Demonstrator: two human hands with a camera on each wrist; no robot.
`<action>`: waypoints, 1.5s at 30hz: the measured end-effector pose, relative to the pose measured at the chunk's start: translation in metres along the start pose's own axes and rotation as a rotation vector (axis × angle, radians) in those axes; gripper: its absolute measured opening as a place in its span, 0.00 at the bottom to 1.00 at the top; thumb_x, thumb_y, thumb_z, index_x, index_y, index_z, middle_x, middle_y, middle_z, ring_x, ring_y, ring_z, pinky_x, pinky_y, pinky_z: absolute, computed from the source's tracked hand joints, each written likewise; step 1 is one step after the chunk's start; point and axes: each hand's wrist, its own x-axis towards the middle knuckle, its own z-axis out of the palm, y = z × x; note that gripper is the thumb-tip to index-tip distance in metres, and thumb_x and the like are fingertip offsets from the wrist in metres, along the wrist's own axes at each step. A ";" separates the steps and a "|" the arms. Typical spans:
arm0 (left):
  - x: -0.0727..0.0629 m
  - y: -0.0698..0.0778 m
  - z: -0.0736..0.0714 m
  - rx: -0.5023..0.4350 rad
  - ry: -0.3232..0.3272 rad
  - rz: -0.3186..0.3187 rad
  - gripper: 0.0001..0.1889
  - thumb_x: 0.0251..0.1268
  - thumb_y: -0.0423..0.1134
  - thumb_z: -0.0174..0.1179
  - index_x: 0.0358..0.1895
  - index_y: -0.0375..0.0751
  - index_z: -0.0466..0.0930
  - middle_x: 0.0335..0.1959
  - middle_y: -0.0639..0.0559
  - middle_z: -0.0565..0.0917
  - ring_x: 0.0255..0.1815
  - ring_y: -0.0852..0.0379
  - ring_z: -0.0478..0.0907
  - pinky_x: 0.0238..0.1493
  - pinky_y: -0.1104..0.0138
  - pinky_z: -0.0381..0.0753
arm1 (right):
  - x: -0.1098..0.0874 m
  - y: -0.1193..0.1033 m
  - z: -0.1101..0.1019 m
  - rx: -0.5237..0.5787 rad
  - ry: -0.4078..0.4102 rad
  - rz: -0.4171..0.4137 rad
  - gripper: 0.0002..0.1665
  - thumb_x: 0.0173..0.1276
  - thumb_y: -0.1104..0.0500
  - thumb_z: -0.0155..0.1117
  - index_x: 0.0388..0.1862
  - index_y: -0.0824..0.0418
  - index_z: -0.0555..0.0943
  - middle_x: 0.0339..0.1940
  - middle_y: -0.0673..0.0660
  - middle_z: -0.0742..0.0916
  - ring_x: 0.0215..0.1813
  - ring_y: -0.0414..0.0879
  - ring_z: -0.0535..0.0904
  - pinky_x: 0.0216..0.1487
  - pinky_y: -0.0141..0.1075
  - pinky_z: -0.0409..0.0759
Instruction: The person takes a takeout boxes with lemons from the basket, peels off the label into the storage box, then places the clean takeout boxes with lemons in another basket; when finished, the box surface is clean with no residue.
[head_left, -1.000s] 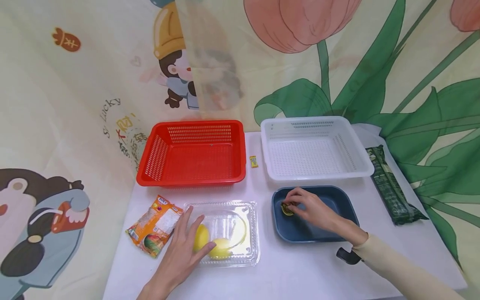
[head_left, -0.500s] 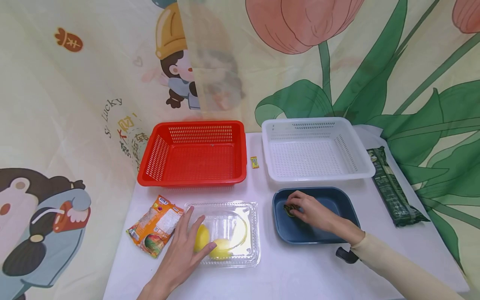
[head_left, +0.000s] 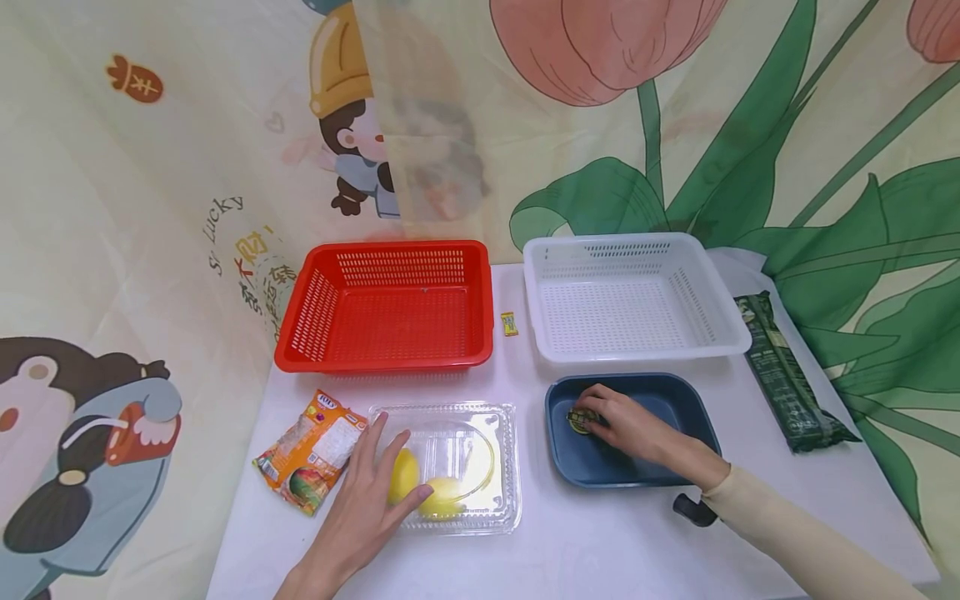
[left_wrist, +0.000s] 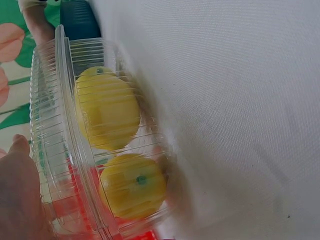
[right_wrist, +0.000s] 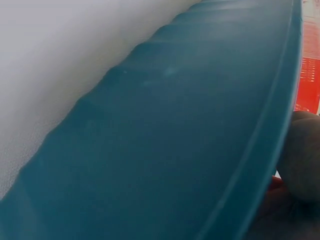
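My left hand [head_left: 358, 500] rests with spread fingers on the lid of a clear plastic clamshell box [head_left: 506, 467]. Two yellow fruits, lemon-like, lie inside it; through the box wall in the left wrist view I see the upper fruit [left_wrist: 106, 110] and the lower one [left_wrist: 134, 186]. Inside a dark blue tray [head_left: 678, 408], my right hand [head_left: 626, 423] pinches a small dark round packet with gold markings [head_left: 579, 421]. Its kind is unclear, and the fingers cover part of it. The tray's outer wall [right_wrist: 175, 130] fills the right wrist view and hides most of that hand.
Behind stand a red basket [head_left: 401, 367] and a white basket [head_left: 637, 354], with a small yellow wrapped candy [head_left: 509, 324] between them. An orange snack bag [head_left: 311, 450] lies left of the box. At the right lies a long dark green packet [head_left: 787, 375].
The packet in my right fingers has shifted and turned slightly within the blue tray, the hand moving a little down and right. My left hand stays on the clear box.
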 end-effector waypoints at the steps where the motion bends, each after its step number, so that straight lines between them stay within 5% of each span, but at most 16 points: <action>1: 0.000 0.000 0.000 0.000 -0.001 0.001 0.42 0.65 0.67 0.60 0.76 0.49 0.64 0.84 0.45 0.46 0.80 0.39 0.52 0.71 0.34 0.65 | 0.000 0.000 0.000 -0.004 -0.001 0.006 0.18 0.64 0.67 0.72 0.54 0.65 0.84 0.54 0.58 0.83 0.52 0.49 0.84 0.50 0.39 0.86; 23: 0.000 -0.001 0.000 -0.008 0.009 0.010 0.42 0.64 0.66 0.61 0.76 0.48 0.64 0.84 0.44 0.47 0.80 0.38 0.52 0.70 0.33 0.66 | -0.007 -0.003 -0.017 -0.012 -0.020 0.047 0.20 0.67 0.62 0.71 0.58 0.64 0.83 0.55 0.57 0.84 0.54 0.49 0.84 0.52 0.42 0.86; 45: 0.000 0.001 -0.001 -0.057 0.018 -0.002 0.41 0.64 0.64 0.63 0.76 0.48 0.64 0.84 0.44 0.47 0.78 0.37 0.54 0.68 0.32 0.67 | 0.004 -0.021 -0.073 0.017 0.103 0.040 0.20 0.72 0.56 0.67 0.60 0.58 0.82 0.54 0.53 0.86 0.54 0.47 0.85 0.53 0.44 0.86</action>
